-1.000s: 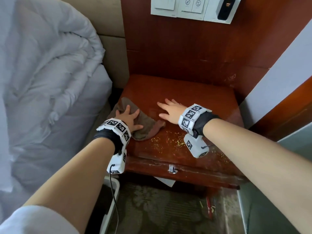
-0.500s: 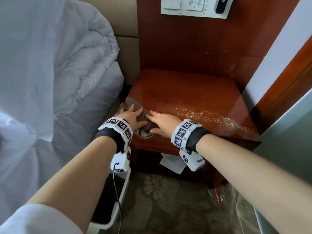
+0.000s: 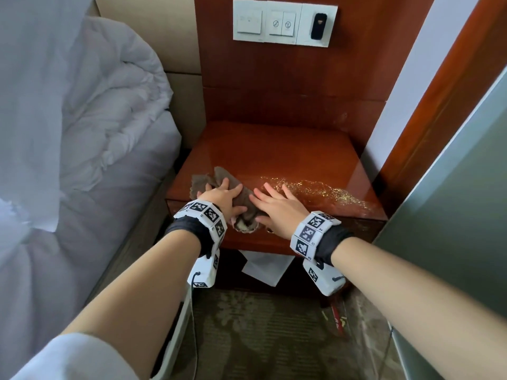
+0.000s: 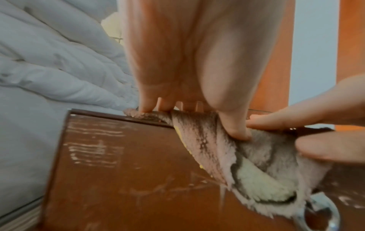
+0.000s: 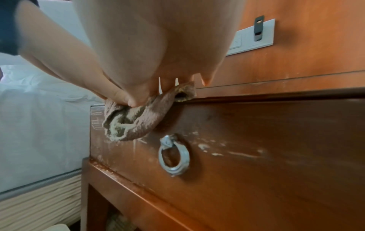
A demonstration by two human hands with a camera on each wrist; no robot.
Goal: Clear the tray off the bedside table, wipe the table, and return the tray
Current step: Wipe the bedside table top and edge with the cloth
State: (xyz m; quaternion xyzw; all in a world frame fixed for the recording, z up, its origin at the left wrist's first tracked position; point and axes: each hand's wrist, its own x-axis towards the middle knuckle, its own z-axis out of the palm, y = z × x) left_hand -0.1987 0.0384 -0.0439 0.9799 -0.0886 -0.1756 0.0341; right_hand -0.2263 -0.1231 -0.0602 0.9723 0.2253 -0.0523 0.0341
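Nearest, the left hand lies on a brown cloth at the front edge of the bedside table, its fingers spread and pressing down, the thumb pushing into the folds. A loose end of the cloth hangs over the edge below this hand, in front of the drawer, just above a metal ring handle. The right hand lies flat just beside the left, fingers straight and splayed; its fingertips rest on the cloth's right part, nearly touching the left thumb. Neither hand has the cloth bunched in a fist; both press it with open fingers.

Beyond and to the right of the right hand, a band of yellow crumbs lies scattered across the tabletop. Past both hands the tabletop runs to a wooden wall panel bearing a white switch plate. To the left of the left hand is a bed with a rumpled white duvet. The tray is not in view.
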